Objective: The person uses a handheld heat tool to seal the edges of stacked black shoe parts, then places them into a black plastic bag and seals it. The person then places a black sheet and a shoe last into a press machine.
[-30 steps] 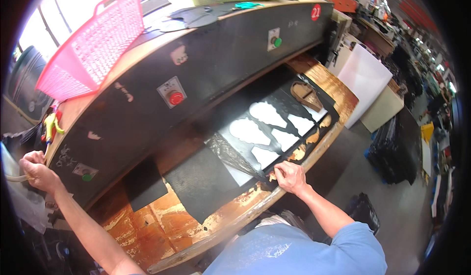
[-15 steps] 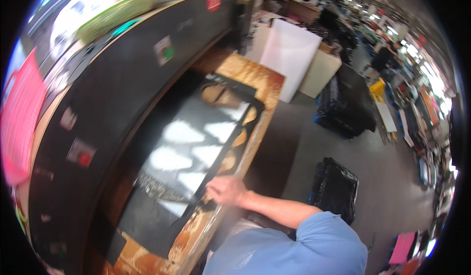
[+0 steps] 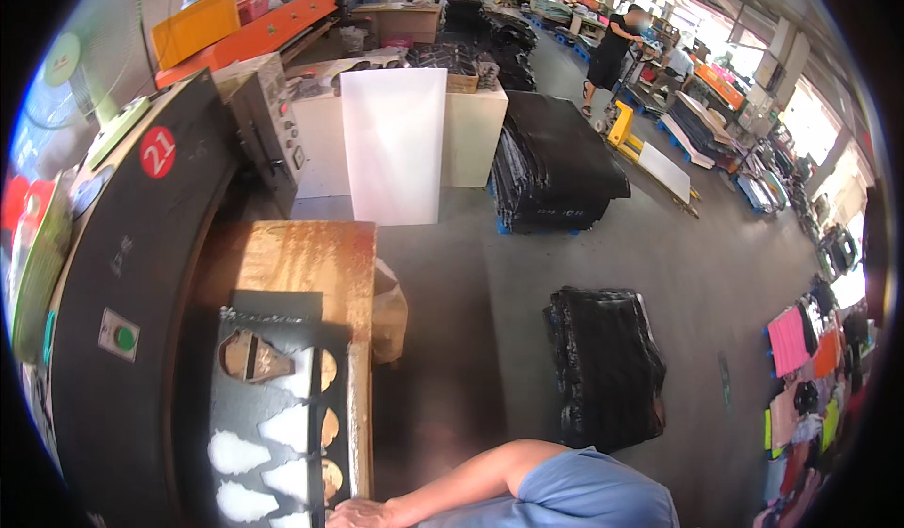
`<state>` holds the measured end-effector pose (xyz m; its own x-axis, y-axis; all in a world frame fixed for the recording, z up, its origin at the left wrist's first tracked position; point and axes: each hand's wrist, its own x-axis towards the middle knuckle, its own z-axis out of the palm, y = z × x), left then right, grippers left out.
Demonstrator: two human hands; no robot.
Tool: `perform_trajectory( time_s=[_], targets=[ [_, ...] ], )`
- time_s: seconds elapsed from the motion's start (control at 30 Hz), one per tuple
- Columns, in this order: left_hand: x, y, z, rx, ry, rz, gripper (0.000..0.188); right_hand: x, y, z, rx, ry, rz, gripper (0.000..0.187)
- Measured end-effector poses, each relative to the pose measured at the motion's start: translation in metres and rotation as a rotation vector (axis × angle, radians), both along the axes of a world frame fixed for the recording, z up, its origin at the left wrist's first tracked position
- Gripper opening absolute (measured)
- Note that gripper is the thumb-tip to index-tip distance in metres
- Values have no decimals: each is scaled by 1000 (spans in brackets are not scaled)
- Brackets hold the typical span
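Note:
My right hand (image 3: 356, 515) comes in at the lower edge, its fingers curled in at the right edge of a black sheet (image 3: 240, 413); the picture's edge cuts off part of them. Several shaped holes in the sheet show white beneath, and a row along its right side shows tan. Near the far end of the sheet lies a metal-rimmed cutting die (image 3: 256, 358). Under the sheet is a worn wooden board (image 3: 301, 255). My left hand is out of view.
A black machine beam (image 3: 122, 255) with a green button runs along the left. Beyond the board stand a white panel (image 3: 395, 146) and a control box (image 3: 273, 118). Black sheet stacks (image 3: 607, 363) sit on the floor at right. Farther off stands a person (image 3: 614, 52) beside a yellow pallet jack (image 3: 620, 125).
My view has swung toward the far end and right, so the board and my right hand appear lower. The hand stays by the sheet's right edge.

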<state>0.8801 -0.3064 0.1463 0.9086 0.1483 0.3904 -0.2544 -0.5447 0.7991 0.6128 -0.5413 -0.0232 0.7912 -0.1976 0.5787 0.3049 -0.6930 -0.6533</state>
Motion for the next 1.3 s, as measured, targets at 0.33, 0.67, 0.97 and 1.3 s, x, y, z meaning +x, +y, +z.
perform_trajectory(
  time_s=[0.33,0.67,0.97,1.3],
  targets=[
    [-63,-173,-128,693,-222,-543,51,16,-182,41,294,-16,-216,55],
    [-29,-181,-135,754,-543,-719,37,88,-277,43,7,505,-240,80],
    [-27,-152,-152,596,-198,-591,45,124,-284,51,-158,609,-294,95],
    [-53,-241,-120,1238,-302,-285,51,137,-283,20,-80,531,-240,89]
  ],
)
